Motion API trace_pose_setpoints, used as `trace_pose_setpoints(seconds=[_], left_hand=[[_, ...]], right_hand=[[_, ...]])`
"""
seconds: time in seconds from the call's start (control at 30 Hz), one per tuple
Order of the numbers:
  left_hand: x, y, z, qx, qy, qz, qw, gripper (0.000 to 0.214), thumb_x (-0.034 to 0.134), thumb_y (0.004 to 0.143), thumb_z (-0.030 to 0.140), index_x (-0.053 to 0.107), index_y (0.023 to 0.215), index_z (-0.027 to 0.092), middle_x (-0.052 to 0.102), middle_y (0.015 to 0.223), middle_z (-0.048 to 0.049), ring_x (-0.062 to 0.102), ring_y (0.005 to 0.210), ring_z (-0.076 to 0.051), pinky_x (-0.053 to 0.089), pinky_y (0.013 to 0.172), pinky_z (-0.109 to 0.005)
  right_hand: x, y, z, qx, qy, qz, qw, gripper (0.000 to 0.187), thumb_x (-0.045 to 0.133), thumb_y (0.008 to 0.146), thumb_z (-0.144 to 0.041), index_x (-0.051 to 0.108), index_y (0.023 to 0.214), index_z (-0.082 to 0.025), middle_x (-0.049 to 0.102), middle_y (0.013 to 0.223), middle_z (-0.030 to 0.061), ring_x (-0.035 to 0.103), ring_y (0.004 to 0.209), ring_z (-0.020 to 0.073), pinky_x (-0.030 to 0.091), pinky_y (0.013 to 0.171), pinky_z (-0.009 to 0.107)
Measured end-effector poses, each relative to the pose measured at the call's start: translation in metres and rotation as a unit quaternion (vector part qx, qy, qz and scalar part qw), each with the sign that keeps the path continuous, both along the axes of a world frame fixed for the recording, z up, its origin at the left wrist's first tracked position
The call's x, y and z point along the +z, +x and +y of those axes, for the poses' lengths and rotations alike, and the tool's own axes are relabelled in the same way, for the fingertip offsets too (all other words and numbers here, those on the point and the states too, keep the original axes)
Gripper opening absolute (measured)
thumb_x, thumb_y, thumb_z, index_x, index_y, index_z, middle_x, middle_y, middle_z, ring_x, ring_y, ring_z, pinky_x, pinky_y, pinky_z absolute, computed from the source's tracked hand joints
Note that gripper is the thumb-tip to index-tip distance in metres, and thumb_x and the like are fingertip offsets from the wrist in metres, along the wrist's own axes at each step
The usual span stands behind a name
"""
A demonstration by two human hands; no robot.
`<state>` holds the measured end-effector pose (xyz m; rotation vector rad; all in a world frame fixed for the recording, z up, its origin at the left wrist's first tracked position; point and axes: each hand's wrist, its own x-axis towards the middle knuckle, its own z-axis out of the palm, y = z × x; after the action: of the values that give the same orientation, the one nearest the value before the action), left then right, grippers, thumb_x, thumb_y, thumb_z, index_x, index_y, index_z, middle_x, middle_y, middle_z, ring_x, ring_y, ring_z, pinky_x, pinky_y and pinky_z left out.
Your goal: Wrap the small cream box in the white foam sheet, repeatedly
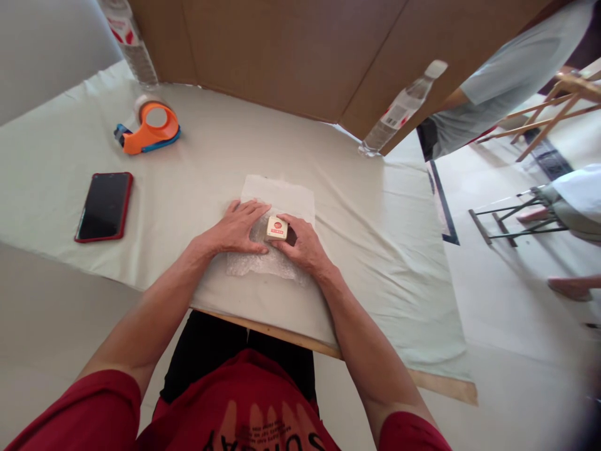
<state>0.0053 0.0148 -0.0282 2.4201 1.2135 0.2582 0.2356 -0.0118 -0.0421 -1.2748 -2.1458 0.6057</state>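
A sheet of bubble wrap [282, 194] lies flat in the middle of the cloth-covered table [197, 169]. On it sits a small cream box with a red mark [277, 228]. My right hand [305, 247] pinches the box from the right side with thumb and fingers. My left hand [237, 228] lies flat on the bubble wrap just left of the box, fingers stretched out and pressing the sheet down.
A red-cased phone [104, 207] lies at the left. An orange tape dispenser [149, 128] sits at the back left. Two plastic water bottles [399, 109] [130, 44] stand by a brown cardboard wall [305, 50]. Another person [507, 88] sits at the right.
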Motion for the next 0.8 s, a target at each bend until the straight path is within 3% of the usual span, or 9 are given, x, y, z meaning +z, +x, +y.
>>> trace_pose_setpoints(seconds=[0.2,0.4,0.63,0.8], left_hand=[[0.002,0.000,0.000,-0.001,-0.006,0.002,1.000,0.103,0.072,0.074,0.061,0.030,0.157,0.018,0.035,0.163,-0.0187,0.025,0.154,-0.040,0.010,0.125,-0.057],[0.008,-0.002,-0.002,0.005,-0.034,-0.011,0.999,0.096,0.067,0.078,0.055,0.030,0.158,0.017,0.035,0.164,-0.0167,0.022,0.155,-0.038,0.009,0.127,-0.056],[0.010,-0.007,0.001,0.030,-0.009,-0.133,0.991,0.071,0.057,0.081,0.034,0.045,0.150,0.021,0.046,0.159,-0.0099,0.036,0.150,-0.033,0.029,0.123,-0.052],[0.012,-0.003,-0.002,0.006,-0.006,-0.198,0.980,0.060,0.058,0.083,0.034,0.056,0.141,0.019,0.056,0.150,-0.0111,0.049,0.141,-0.030,0.038,0.119,-0.047]], right_hand=[[0.000,0.003,0.002,0.020,-0.015,0.005,1.000,0.058,0.070,0.083,-0.036,0.055,0.138,-0.027,0.065,0.139,0.0095,0.061,0.124,0.0317,0.044,0.108,0.052],[0.002,0.010,0.003,0.038,-0.042,0.033,0.998,0.072,0.070,0.078,-0.030,0.048,0.146,-0.024,0.057,0.149,0.0121,0.056,0.132,0.0321,0.041,0.113,0.053],[0.006,0.022,0.009,0.070,-0.155,0.164,0.972,0.073,0.074,0.079,-0.045,0.050,0.145,-0.025,0.060,0.143,0.0119,0.058,0.132,0.0298,0.042,0.115,0.050],[0.001,0.022,0.010,0.056,-0.172,0.193,0.964,0.072,0.077,0.077,-0.053,0.054,0.140,-0.027,0.061,0.141,0.0114,0.058,0.130,0.0301,0.040,0.116,0.051]])
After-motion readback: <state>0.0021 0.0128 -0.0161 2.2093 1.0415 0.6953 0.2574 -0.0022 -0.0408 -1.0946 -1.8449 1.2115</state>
